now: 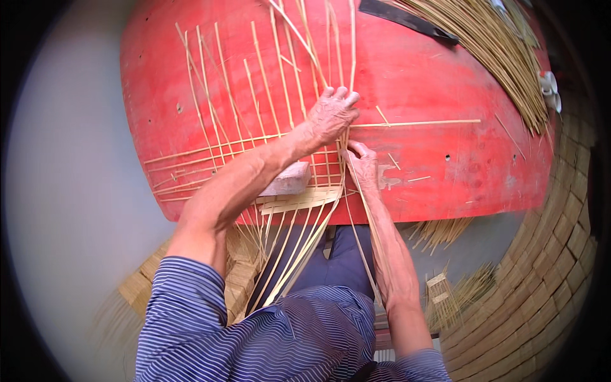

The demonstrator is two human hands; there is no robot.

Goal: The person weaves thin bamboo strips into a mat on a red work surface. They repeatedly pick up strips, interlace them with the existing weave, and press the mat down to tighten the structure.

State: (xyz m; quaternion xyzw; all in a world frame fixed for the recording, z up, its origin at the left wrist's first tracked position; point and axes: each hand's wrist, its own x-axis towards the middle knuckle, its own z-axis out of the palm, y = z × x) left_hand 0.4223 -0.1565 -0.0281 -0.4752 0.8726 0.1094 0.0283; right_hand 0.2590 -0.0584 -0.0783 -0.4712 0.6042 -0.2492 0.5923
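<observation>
A loose lattice of thin bamboo strips (270,89) lies on the red board, with long ends fanning out on the far side and toward my lap. My left hand (332,116) is closed over upright strips at the lattice's right side, its knuckles up. Just below and to the right, my right hand (364,169) pinches strips at the same edge; its fingertips are partly hidden. A pale block (289,180) rests on the weave beneath my left forearm. Along the near edge, wider flat strips (299,201) are woven crosswise. One crosswise strip (433,122) sticks out far to the right.
The red board (471,165) has several small holes and scattered bits of strip. A large bundle of strips (503,63) and a dark flat bar (407,20) lie at the far right. White cups (550,91) stand at its edge. Stacked woven pieces (541,274) line the floor at right.
</observation>
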